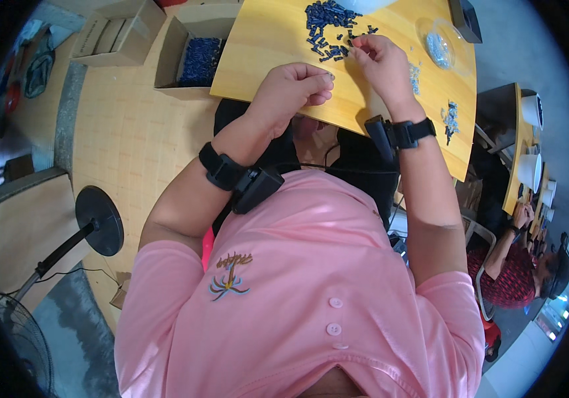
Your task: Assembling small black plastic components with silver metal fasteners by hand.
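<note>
My left hand (292, 91) is closed at the table's near edge, thumb pressed against the curled fingers. A tiny speck shows at its fingertips, too small to name. To its right and a little farther off, my right hand (384, 65) pinches thumb and forefinger together beside loose dark pieces. Whatever is between those fingertips is too small to make out. Beyond both hands lies a pile of small dark blue, tube-like pieces (327, 16), with several strays spread toward me. Right of my right hand, tiny pale blue pieces (415, 78) are scattered on the yellow wooden table (258, 50).
A clear round dish (455, 58) holds pale blue pieces. A small dark-and-pale cluster (451, 121) lies near the table's right edge. Left of the table, a cardboard box (170, 50) contains dark blue pieces. A fan (22, 338) stands lower left; another person (506, 278) sits at right.
</note>
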The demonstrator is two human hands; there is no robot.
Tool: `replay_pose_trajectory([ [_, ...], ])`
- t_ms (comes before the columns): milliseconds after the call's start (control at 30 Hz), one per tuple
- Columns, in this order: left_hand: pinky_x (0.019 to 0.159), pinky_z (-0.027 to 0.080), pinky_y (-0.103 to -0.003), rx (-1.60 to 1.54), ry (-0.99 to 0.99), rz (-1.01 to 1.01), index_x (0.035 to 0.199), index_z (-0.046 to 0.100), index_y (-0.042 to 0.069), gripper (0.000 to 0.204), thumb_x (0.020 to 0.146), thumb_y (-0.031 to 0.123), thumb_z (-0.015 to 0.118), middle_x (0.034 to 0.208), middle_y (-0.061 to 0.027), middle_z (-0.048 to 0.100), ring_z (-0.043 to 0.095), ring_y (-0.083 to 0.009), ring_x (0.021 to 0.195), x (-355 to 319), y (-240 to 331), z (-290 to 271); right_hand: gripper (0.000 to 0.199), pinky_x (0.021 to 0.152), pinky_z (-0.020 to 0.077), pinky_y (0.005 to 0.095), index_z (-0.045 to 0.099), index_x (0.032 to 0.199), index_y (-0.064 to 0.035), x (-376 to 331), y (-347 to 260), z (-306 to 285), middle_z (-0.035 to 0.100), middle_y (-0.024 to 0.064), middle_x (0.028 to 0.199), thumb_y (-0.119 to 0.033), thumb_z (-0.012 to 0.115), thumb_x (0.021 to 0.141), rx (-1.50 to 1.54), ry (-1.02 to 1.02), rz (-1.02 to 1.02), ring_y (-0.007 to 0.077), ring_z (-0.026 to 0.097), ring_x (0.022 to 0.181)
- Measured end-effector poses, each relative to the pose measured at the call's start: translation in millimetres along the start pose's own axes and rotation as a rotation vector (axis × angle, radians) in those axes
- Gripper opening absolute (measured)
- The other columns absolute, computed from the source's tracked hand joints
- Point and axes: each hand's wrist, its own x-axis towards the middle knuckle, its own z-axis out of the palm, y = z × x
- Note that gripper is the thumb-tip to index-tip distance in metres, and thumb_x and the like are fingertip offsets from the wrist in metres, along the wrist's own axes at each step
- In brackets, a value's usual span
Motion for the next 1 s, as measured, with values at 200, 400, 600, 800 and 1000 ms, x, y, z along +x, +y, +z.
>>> replay_pose_trajectory([
  [200,0.071,0.049,-0.020,-0.021,-0.014,0.023,0.094,0.063,0.002,0.018,0.087,0.018,0.063,0.083,-0.0021,0.063,0.059,-0.0074,0.074,1,1,-9,0.017,0.072,0.0478,0.0400,0.066,0.085,-0.0015,21,9,20,0.063,0.0175,0.079,-0.014,0.065,0.074,-0.106,0.013,-0.043,0.0334,0.060,0.075],
  [400,0.070,0.050,-0.019,-0.041,-0.014,0.032,0.094,0.063,0.002,0.018,0.087,0.018,0.062,0.084,-0.0029,0.064,0.060,-0.0078,0.074,1,3,-8,0.020,0.062,0.0487,0.0304,0.066,0.088,-0.0024,29,11,28,0.063,0.0128,0.075,-0.017,0.068,0.075,-0.183,-0.017,-0.066,0.0220,0.061,0.064],
  [600,0.070,0.051,-0.020,-0.049,-0.012,0.053,0.096,0.063,0.002,0.017,0.087,0.017,0.062,0.085,-0.0037,0.064,0.061,-0.0085,0.074,0,5,-6,0.011,0.065,0.0490,0.0313,0.065,0.083,-0.0019,21,0,12,0.064,0.0128,0.075,-0.010,0.064,0.075,0.035,0.051,-0.005,0.0240,0.061,0.067],
  [800,0.071,0.052,-0.021,-0.034,-0.023,0.096,0.098,0.062,0.001,0.018,0.087,0.014,0.062,0.086,-0.0052,0.065,0.062,-0.0097,0.075,1,6,1,0.014,0.062,0.0449,0.0186,0.062,0.091,0.0011,-15,2,-25,0.063,0.0020,0.077,-0.005,0.063,0.079,0.798,-0.139,0.293,0.0059,0.056,0.066],
  [1000,0.071,0.052,-0.021,0.100,-0.094,0.148,0.101,0.062,0.000,0.020,0.087,0.013,0.062,0.087,-0.0057,0.065,0.062,-0.0101,0.077,-2,7,17,0.014,0.065,0.0428,0.0168,0.066,0.095,-0.0007,-47,-6,-42,0.064,0.0013,0.080,-0.006,0.063,0.082,0.728,-0.078,0.303,0.0046,0.056,0.071],
])
